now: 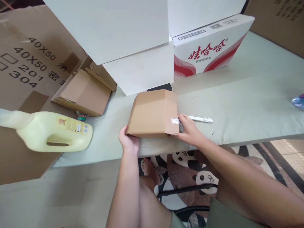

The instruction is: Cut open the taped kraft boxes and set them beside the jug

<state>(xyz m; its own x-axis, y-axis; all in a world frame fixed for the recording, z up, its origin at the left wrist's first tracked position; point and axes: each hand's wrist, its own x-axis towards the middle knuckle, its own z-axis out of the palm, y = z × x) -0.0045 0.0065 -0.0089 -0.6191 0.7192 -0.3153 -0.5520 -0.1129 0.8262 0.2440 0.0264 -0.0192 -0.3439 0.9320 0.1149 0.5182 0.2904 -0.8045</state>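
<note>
A small brown cardboard box (148, 112) is held between my two hands, low over the near part of the pale green surface. My left hand (129, 141) grips its near left corner, with the thumb along the side and the other fingers hidden beneath. Closed on the right end is my right hand (188, 130), by a shiny strip of clear tape (175, 121). Just past that hand lies a slim white utility knife or pen-like tool (201, 119). A dark flat object (161, 87) shows behind the box, partly covered.
Large white boxes (137, 68) and a red-and-white carton (209, 53) stand at the back. On the left are an opened cardboard box (85, 91), a pale yellow jug (54, 131) and a big printed carton (30, 60). The near table edge (237, 142) runs above my legs.
</note>
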